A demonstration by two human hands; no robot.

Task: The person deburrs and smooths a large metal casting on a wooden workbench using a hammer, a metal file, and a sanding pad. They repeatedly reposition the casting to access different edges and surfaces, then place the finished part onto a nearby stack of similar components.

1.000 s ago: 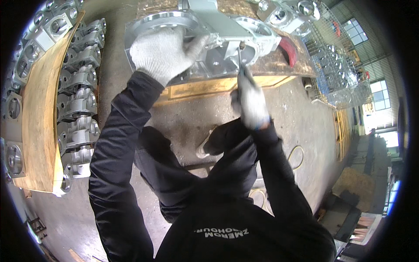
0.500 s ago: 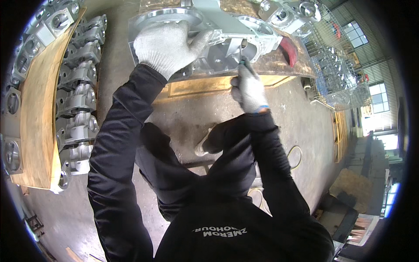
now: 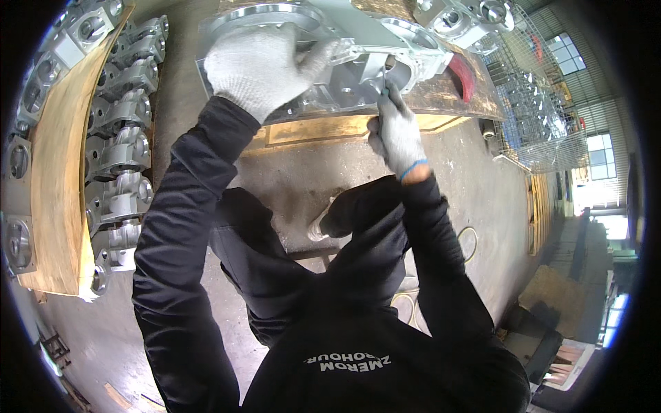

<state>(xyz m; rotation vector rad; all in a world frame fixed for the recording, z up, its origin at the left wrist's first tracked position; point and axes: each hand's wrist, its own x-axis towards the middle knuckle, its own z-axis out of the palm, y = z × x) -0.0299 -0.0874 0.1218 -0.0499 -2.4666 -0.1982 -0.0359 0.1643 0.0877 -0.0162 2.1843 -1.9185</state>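
Note:
A silvery metal casting with large round bores lies on the worktable in front of me. My left hand, in a white knit glove, grips its left side; the palm lies over the edge and the thumb stretches right along the part. My right hand, also gloved and with a bare wrist showing, closes around a slim hand tool. That tool points up into the opening on the casting's near side, close to a round bore. Its exact tip is hard to make out.
The wooden worktable carries a red curved object and another metal casting. At left, several similar castings line up beside a wooden board. A wire mesh cage with metal parts stands at right.
My right hand and the tool have shifted slightly right within the view. The left hand keeps its hold on the casting, and the view has moved a little.

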